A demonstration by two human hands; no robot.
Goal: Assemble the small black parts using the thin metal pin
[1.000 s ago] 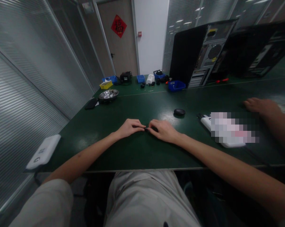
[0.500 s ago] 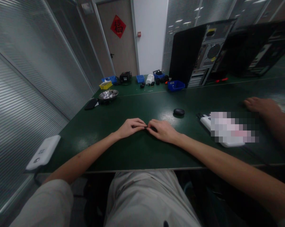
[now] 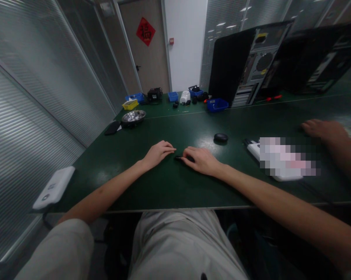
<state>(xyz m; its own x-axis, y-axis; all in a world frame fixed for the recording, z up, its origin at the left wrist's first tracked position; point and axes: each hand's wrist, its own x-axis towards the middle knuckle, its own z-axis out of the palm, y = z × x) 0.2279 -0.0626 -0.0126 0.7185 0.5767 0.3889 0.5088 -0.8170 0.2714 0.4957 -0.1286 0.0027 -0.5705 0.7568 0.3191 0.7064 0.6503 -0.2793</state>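
Note:
My right hand (image 3: 201, 160) rests low over the green tabletop, thumb and fingers pinched on a small dark elongated piece (image 3: 178, 158). Its tip pokes out to the left; the rest is hidden in my grip, so its kind cannot be made out. Just left of that tip, my left hand (image 3: 158, 154) is apart from it, fingers stretched out and nothing visible in them. A smooth black oval object (image 3: 221, 137) lies beyond my right hand, touched by neither hand.
A white power-bank-like device (image 3: 54, 187) sits at the left edge; another white device (image 3: 283, 177), partly blurred, is at right, near another person's hand (image 3: 323, 130). Farther back are a metal bowl (image 3: 133, 116), a blue bin (image 3: 217, 105) and a computer tower (image 3: 248, 66).
My left hand has come off the dark piece, drawing slightly left and away with its fingers straightened. My right hand keeps its pinch in nearly the same spot.

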